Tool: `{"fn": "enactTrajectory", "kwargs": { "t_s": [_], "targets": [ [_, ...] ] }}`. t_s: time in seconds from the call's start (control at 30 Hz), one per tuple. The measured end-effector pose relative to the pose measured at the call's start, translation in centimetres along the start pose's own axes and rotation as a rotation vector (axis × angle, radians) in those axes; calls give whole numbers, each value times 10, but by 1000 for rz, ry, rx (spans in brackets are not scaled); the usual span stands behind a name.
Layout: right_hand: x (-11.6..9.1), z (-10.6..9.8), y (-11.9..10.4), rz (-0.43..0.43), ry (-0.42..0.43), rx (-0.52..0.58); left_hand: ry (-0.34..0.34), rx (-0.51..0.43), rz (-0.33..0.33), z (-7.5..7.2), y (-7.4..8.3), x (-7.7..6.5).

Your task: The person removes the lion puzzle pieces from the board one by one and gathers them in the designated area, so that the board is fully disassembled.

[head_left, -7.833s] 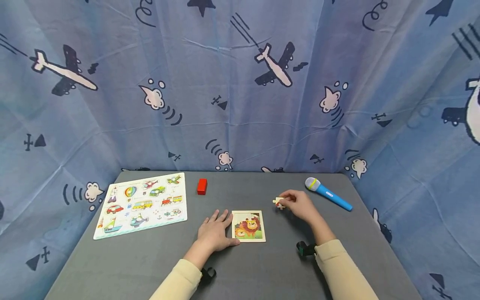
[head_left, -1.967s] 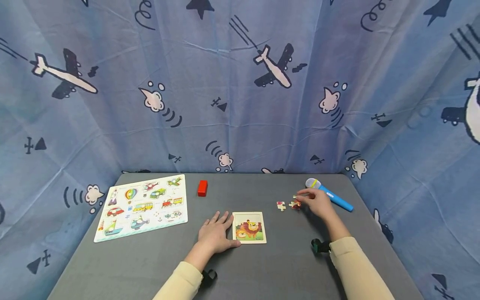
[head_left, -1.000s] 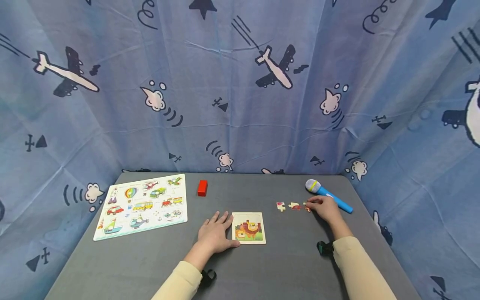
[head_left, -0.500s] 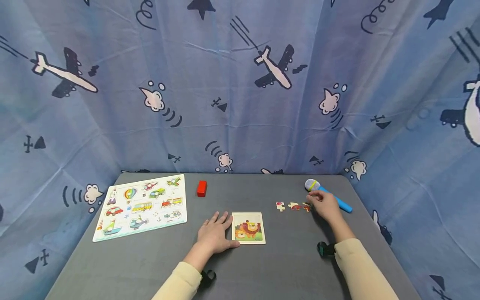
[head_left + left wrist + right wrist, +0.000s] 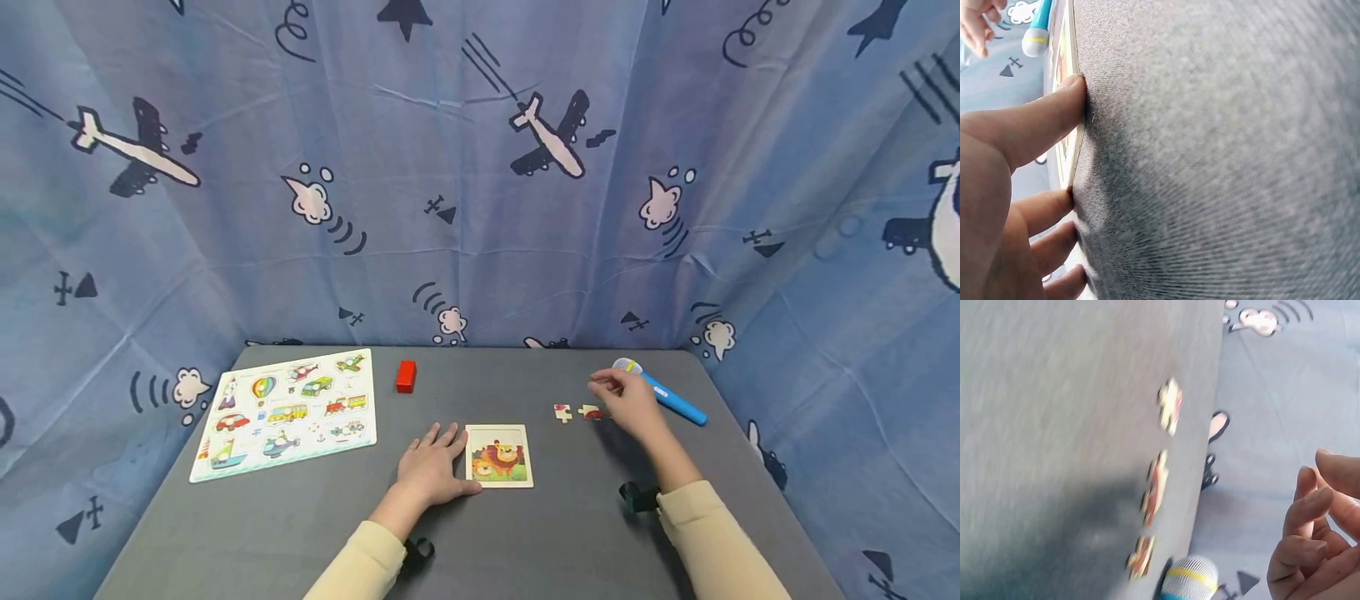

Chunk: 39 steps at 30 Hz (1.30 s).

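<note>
My left hand (image 5: 427,473) rests on the grey table with fingers spread, thumb and index finger touching the left side of a small wooden lion jigsaw puzzle (image 5: 498,458). In the left wrist view the thumb tip meets the puzzle's edge (image 5: 1075,153). A bare strip shows along the top of its picture. Right of it, three loose puzzle pieces lie in a row: one with pink (image 5: 1171,406), a red-brown one (image 5: 1155,489) and a third (image 5: 1141,556), mostly hidden in the head view. My right hand (image 5: 628,407) hovers above them, fingers loosely bent, holding nothing.
A blue toy microphone (image 5: 678,404) lies behind the right hand. At the back stands a red block (image 5: 406,377). A white vehicle picture board (image 5: 300,456) covers the left side of the table. A patterned blue curtain (image 5: 480,208) hangs behind the table edge.
Puzzle pieces from the puzzle's top strip now lie in a row on the table. My right hand let go of the last one and moved up and left. The left hand stayed.
</note>
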State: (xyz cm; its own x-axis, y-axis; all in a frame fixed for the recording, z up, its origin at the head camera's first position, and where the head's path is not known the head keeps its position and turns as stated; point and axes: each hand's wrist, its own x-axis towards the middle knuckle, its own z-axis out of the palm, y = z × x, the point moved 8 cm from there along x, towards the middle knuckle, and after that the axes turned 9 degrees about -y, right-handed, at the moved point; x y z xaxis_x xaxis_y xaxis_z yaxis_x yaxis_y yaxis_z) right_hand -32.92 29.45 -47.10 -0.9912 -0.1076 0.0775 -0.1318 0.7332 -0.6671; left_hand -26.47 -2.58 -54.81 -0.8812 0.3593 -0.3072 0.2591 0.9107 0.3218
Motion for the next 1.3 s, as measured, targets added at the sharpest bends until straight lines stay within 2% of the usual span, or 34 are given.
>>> {"fn": "enactTrajectory", "kwargs": {
  "t_s": [0.27, 0.43, 0.67, 0.8, 0.93, 1.1, 1.3],
  "targets": [
    [-3, 20, -26, -23, -30, 65, -20, 4, 2, 0, 0, 3],
    [-5, 38, -38, -23, -25, 37, -6, 10, -16, -1, 0, 3],
    [-12, 70, -57, -39, -98, 73, 13, -4, -32, 4, 0, 0],
    [-14, 84, -66, -54, -122, 103, 32, -17, -33, 1, 1, 0],
    [-17, 98, -72, -65, -146, 126, 25, -15, -38, 0, 1, 1],
    [-20, 119, -83, -89, -220, 174, 22, -2, -39, 0, 1, 2],
    [-21, 141, -90, -82, -288, 165, 24, 2, -35, 1, -1, 3]
  ]
}}
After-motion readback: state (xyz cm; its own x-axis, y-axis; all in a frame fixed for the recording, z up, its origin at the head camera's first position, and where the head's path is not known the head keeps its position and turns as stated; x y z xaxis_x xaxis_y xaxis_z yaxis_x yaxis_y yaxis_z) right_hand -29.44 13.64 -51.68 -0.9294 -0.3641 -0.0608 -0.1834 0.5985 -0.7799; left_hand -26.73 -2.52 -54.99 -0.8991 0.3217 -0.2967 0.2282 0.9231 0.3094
